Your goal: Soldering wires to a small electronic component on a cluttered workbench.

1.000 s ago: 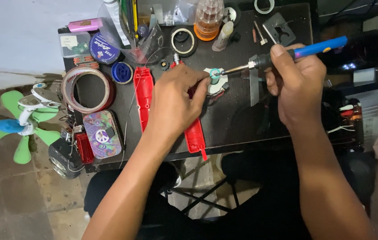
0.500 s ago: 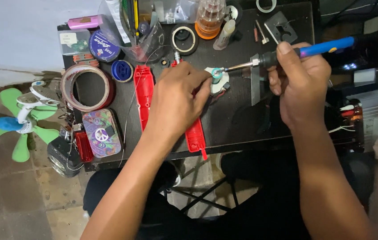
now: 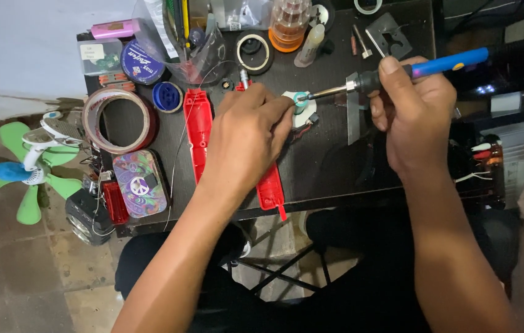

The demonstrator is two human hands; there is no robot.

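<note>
At the middle of the dark table [image 3: 329, 179], the left hand [image 3: 246, 145] curls its fingers down onto a small white part [image 3: 302, 114] with a teal ring, pinning it flat. Its fingertips close on the part's edge. The right hand [image 3: 413, 114] wraps tightly around a blue-handled soldering iron [image 3: 397, 74], whose metal tip touches the teal ring. Under the left wrist lie two long red plastic pieces [image 3: 198, 132]. Farther left sit a roll of tape [image 3: 117, 120], a patterned tin [image 3: 140, 183] and a green fan [image 3: 18, 169].
</note>
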